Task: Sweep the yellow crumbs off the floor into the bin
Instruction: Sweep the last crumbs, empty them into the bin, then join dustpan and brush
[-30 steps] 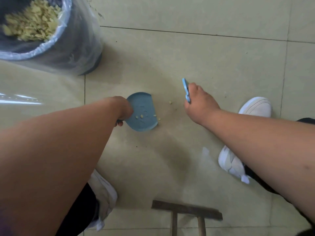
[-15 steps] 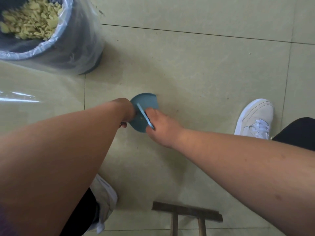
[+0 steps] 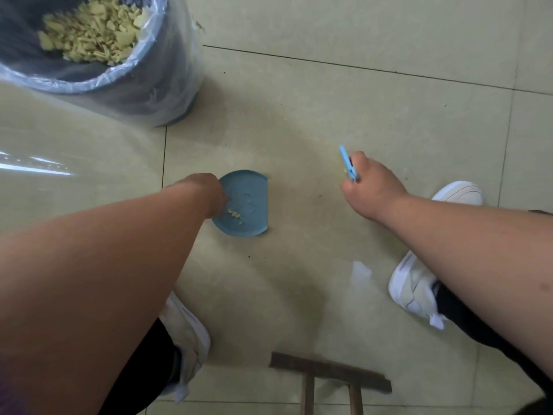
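A small blue dustpan (image 3: 251,202) lies flat on the tiled floor, its straight edge facing right. My left hand (image 3: 209,193) grips its left side. A few yellow crumbs (image 3: 235,215) lie in the pan near that hand. My right hand (image 3: 371,187) is off to the right of the pan, closed on a small light-blue brush (image 3: 348,166) that sticks up and away from me. The bin (image 3: 143,85), dark with a clear plastic liner, stands at the upper left and holds a heap of yellow crumbs (image 3: 89,34).
My two white shoes (image 3: 416,289) (image 3: 187,327) stand on the floor at right and lower left. A brown wooden stool edge (image 3: 329,374) sits at the bottom centre. Tile seams cross the pale floor.
My right hand with the brush has swung back from the dustpan to the right. The crumbs that lay by the pan's edge now sit inside it. My left hand kept the pan in place.
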`<state>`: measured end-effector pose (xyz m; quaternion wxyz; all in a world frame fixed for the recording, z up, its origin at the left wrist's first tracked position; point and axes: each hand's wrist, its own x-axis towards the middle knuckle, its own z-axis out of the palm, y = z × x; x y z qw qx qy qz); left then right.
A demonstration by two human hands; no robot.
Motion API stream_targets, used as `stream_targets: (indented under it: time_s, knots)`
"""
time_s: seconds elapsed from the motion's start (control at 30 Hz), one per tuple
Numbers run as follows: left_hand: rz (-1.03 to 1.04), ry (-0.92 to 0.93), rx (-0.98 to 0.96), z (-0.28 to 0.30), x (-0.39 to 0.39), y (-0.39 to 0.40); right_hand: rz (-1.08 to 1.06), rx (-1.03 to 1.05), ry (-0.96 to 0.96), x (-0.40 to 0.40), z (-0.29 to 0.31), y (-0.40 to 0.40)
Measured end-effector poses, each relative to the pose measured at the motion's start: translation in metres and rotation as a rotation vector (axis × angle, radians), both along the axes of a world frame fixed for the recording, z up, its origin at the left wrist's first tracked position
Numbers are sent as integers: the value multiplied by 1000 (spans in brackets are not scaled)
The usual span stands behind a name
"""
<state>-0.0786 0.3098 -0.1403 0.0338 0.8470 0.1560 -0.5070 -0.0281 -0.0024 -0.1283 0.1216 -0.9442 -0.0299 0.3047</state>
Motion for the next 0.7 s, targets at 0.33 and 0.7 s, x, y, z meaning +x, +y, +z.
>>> stream_targets:
  time_s: [0.33, 0.7]
  knots:
    - [212, 23, -90, -2, -14, 0, 234, 204, 220, -71, -12, 85]
    - [367, -59, -196, -12, 4, 1, -177, 235, -83, 11, 3, 42]
